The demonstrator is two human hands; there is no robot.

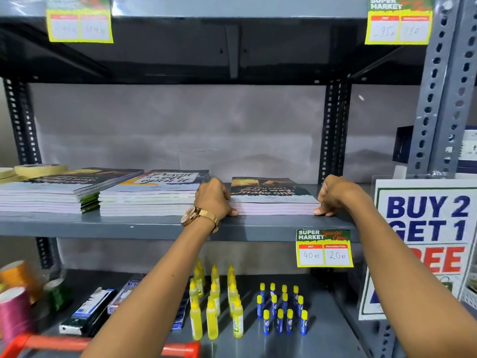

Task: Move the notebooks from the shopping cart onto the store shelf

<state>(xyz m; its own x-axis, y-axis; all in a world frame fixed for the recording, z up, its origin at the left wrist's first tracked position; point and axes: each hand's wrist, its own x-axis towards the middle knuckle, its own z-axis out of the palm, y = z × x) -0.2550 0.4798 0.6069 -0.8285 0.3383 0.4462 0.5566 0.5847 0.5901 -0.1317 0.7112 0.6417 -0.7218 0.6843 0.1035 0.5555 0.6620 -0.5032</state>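
While my left hand (pixel 215 196) and my right hand (pixel 333 196) press in on the two short ends of the small stack of soft-cover notebooks with the dark photo cover (pixel 273 200), the pile sits flat on the grey painted metal shelf (pixel 144 227), near its front edge and right of the two stacks already there. Both hands are curled, fingers bent against the paper edges and thumbs low by the shelf surface; they bracket the stack rather than lift it, as far as I can judge.

To do this well, I think I should square the edges with even pressure from both sides, so the thin books do not fan out, then nudge the pile back until its front lines up with the taller middle stack of notebooks with the white lettered cover (pixel 154 195) just beside my left hand. The covers look glossy and slippery, the page blocks pale and slightly ridged, so a sideways shove could make the top book slide. The far-left stack of dark-covered notebooks (pixel 59 192) already leans a little askew, a fault worth avoiding.

The orange plastic cart handle (pixel 103 344) shows at the bottom; the cart's contents are out of sight, so I cannot tell how many remain.
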